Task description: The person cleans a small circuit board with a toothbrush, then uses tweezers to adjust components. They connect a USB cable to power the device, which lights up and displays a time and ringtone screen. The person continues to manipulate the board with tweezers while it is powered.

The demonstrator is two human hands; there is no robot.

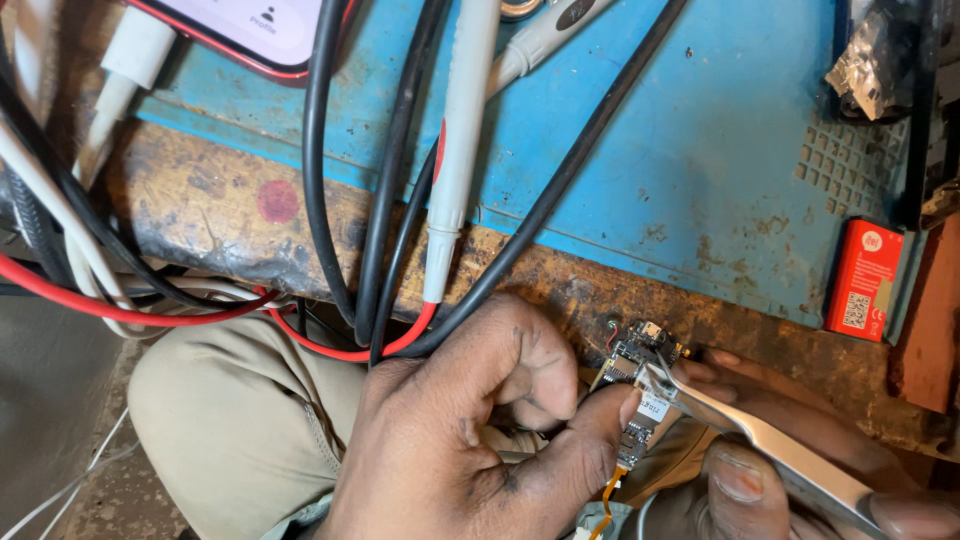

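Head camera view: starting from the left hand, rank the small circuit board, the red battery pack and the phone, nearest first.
From the left hand:
1. Small circuit board, pinched at its fingertips.
2. Red battery pack, far right on the blue mat.
3. Phone, top left edge.

One head-worn camera looks steeply down, very close, over the blue mat (660,150) at twelve o'clock; hands sit near five o'clock.
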